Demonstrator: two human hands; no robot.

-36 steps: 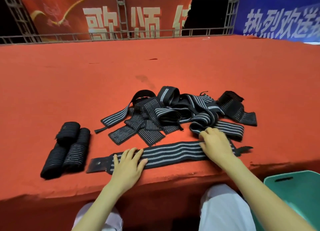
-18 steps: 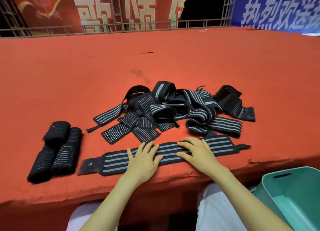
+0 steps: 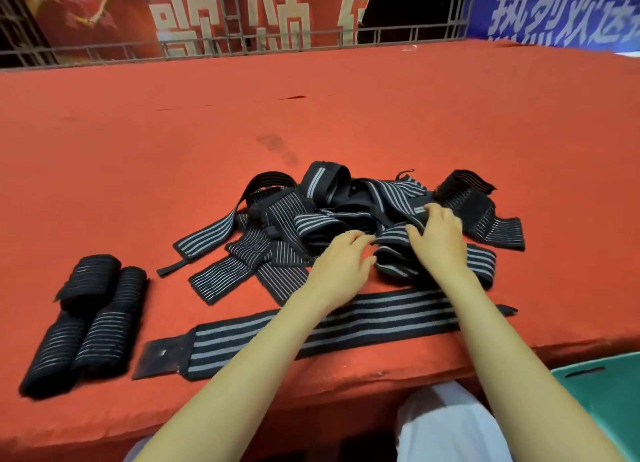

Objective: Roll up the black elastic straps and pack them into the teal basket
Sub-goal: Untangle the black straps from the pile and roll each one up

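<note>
Your left hand: fingers curled against the strap pile; grip unclear.
Your right hand: fingers gripping a striped strap in that pile.
Teal basket: below the bench edge, at your right.

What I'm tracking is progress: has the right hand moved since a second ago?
Yes. The right hand has gone forward, off the flat strap lying by the red platform's near edge, onto the tangled pile beyond it.
</note>
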